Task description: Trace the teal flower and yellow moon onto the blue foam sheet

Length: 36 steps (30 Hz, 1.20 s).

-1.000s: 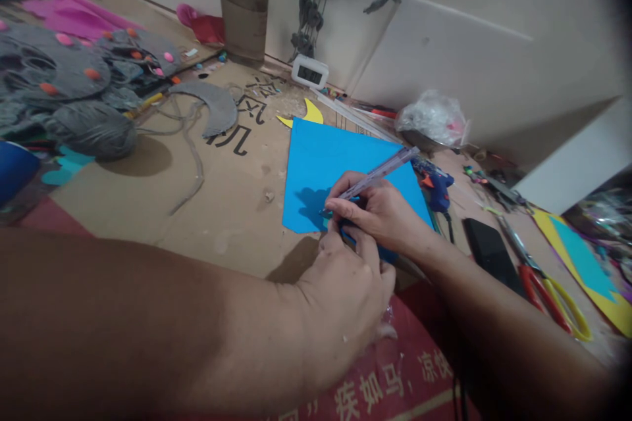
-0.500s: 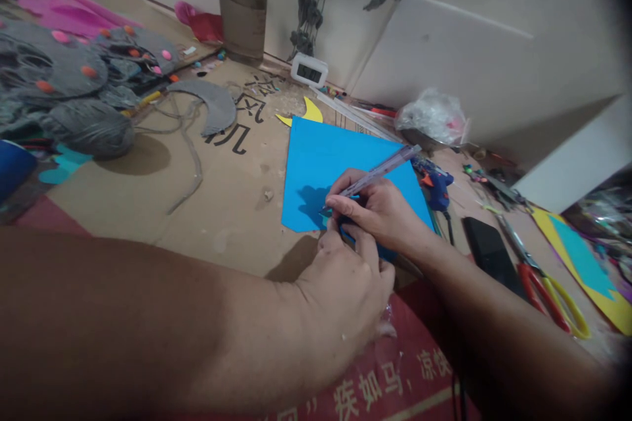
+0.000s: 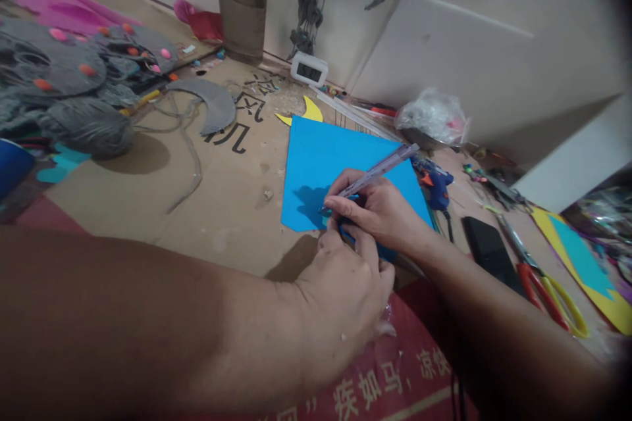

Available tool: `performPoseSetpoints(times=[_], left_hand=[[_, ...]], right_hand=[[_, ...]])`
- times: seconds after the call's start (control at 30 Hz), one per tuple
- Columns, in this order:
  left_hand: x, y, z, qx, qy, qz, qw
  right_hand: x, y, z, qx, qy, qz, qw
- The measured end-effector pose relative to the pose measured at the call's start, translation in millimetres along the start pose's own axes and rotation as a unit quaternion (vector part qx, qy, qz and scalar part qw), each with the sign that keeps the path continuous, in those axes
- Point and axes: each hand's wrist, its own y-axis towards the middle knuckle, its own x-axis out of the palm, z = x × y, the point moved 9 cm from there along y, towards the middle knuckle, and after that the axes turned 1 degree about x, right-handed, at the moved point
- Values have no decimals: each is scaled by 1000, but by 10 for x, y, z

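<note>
My right hand is closed around a slim, pale purple pen, its tip low over the blue sheet. By the tip, a small teal piece shows between the hands, mostly hidden. My left hand presses on the sheet's near edge with bent fingers, just below the right hand. Their fingertips are partly covered. Past the sheet's far left corner lies a yellow crescent. A grey felt crescent rests farther left, beside loose grey yarn.
On the right are a blue glue gun, a black phone, scissors and yellow card. A white digital clock stands behind. Grey felt pieces and a yarn ball crowd the left. Cardboard covers the tabletop.
The pen has shifted very slightly, its top end dipping a little left. Both hands otherwise keep their places, and the sheet lies as before.
</note>
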Motion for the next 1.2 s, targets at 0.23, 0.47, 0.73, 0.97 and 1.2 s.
performPoseSetpoints(times=[0.23, 0.47, 0.73, 0.97, 1.2], left_hand=[[-32, 7, -3, -2, 1, -4, 1000], [-37, -5, 3, -7, 3, 11, 1000], [-32, 28, -25, -6, -1, -19, 1000], [-13, -3, 14, 0, -1, -4, 1000], [-16, 11, 4, -2, -1, -12, 1000]], right_hand=[[-1, -11, -10, -6, -5, -8, 1000], [0, -17, -22, -12, -17, -12, 1000], [-9, -27, -34, -17, -36, -20, 999], [2, -29, -6, -8, -26, -27, 999], [12, -30, 5, 3, -1, -35, 999]])
